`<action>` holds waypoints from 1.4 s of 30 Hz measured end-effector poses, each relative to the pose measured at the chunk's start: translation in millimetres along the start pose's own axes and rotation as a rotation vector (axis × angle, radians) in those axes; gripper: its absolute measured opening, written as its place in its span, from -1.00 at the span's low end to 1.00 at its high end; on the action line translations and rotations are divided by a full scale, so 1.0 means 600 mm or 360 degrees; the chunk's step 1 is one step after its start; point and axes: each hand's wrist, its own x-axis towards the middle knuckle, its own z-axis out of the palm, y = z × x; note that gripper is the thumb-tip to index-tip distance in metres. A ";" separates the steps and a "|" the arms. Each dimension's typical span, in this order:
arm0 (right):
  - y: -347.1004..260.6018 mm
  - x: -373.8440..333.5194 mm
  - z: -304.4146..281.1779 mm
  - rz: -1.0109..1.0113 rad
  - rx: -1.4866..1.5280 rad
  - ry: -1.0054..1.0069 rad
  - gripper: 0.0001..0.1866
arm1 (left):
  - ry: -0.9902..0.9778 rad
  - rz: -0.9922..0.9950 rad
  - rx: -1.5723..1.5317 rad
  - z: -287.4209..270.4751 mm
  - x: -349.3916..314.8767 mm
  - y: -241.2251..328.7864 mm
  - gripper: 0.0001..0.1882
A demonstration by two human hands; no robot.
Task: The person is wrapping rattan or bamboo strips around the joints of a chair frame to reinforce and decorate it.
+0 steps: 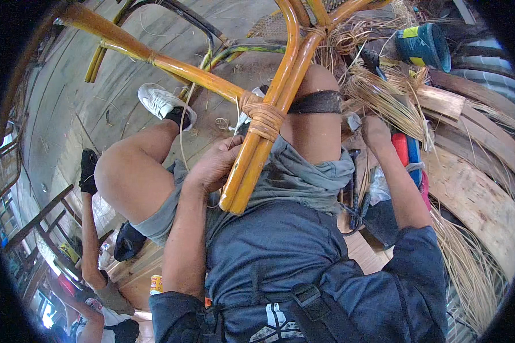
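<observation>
A glossy orange-brown rattan frame (269,106) rises across my lap, its paired poles bound by a wrapped cane binding (263,117). Just below that binding, my left hand (214,164) is closed against the left side of the poles. Its fingers pinch a thin pale cane strand (236,117) that runs up to the binding; part of the grip is hidden. Off to the right, my right hand (376,132) is curled beside a crumpled grey plastic scrap (353,121). What it holds, if anything, is hidden. A dark strap (315,103) circles my right thigh near the knee.
Bundles of cane strips (383,94), wooden planks (475,211) and a teal bucket (423,47) lie to the right. A red object (400,150) is beside my right forearm. Another person's arm (90,240) reaches in at the lower left. Dark curved chair parts (183,11) stand beyond.
</observation>
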 end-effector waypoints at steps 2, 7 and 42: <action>0.003 -0.006 -0.002 0.0032 -0.0059 0.0069 -0.77 | -0.0038 0.0003 -0.0024 -0.001 0.000 0.000 -0.65; 0.078 -0.008 -0.002 -0.0113 0.0050 0.0284 -0.79 | -0.0016 0.0021 -0.0008 0.001 -0.001 0.000 -0.65; -0.349 -0.289 -0.230 -0.1392 0.0481 0.0333 -0.85 | -0.0069 0.0225 0.0426 -0.023 0.025 -0.026 -0.61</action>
